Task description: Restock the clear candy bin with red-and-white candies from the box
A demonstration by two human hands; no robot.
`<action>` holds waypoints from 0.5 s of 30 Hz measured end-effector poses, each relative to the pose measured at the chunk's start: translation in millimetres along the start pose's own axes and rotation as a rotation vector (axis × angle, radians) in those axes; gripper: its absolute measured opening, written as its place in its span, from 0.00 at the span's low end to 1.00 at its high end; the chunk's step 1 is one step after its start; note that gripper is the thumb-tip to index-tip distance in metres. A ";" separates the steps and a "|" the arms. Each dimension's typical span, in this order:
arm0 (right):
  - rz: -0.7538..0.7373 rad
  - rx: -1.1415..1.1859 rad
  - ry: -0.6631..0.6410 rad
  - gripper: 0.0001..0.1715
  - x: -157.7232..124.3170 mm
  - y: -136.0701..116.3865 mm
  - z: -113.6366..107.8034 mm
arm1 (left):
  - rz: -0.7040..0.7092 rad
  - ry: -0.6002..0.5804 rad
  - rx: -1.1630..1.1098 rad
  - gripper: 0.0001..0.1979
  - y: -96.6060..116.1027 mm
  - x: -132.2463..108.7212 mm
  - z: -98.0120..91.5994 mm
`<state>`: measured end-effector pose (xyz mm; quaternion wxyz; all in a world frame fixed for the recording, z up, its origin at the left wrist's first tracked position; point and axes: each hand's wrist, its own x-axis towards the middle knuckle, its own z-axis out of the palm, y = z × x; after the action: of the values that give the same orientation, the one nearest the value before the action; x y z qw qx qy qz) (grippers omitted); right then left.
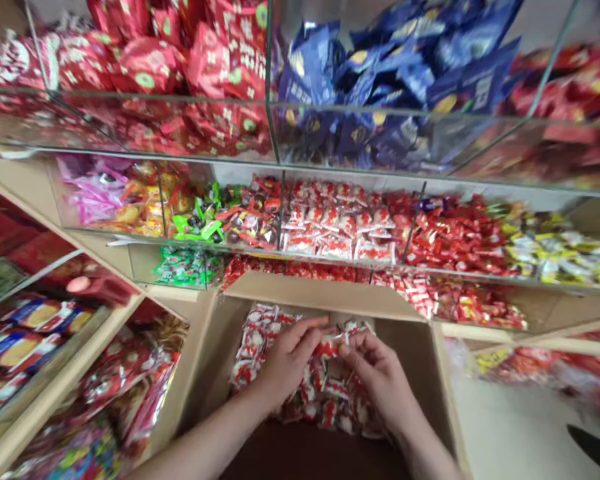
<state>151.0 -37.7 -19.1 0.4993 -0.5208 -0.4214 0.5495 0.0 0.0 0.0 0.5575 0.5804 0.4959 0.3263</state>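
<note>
An open cardboard box [325,293] stands below the shelves and holds a clear bag of red-and-white wrapped candies [260,333]. Both my hands are down inside the box on top of that bag. My left hand [287,360] lies over the bag's middle with its fingers curled and pinching the plastic near the top. My right hand [380,380] meets it from the right, fingertips pressed together on the same bag beside the left fingertips.
Glass-fronted bins rise in tiers behind the box: red packets [180,60] and blue packets [405,73] on top, mixed red, green and yellow candies [340,227] below. Wooden shelves with more packets [45,340] run along the left. Pale floor [510,427] lies to the right.
</note>
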 end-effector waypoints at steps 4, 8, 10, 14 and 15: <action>-0.006 -0.004 0.018 0.16 0.9 12.7 1.2 | -0.035 -0.046 -0.087 0.17 -5.5 0.0 -2.5; -0.051 0.014 -0.031 0.15 -2.2 21.3 3.1 | -0.173 -0.215 -0.252 0.19 -9.7 -3.4 -1.7; -0.077 -0.008 -0.076 0.15 -4.1 26.1 3.0 | -0.228 -0.235 -0.344 0.18 -13.3 -6.1 -2.5; -0.203 -0.193 -0.124 0.15 -6.4 36.8 -0.4 | -0.398 -0.288 -0.479 0.21 -22.0 -10.6 -13.7; -0.287 -0.285 -0.115 0.16 -7.4 38.2 -1.3 | -0.441 -0.317 -0.518 0.22 -23.3 -11.6 -18.2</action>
<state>147.9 -50.7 -55.7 0.4688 -0.4886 -0.5925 0.4364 -25.3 -7.7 -17.6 0.8126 0.3427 0.4174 0.2190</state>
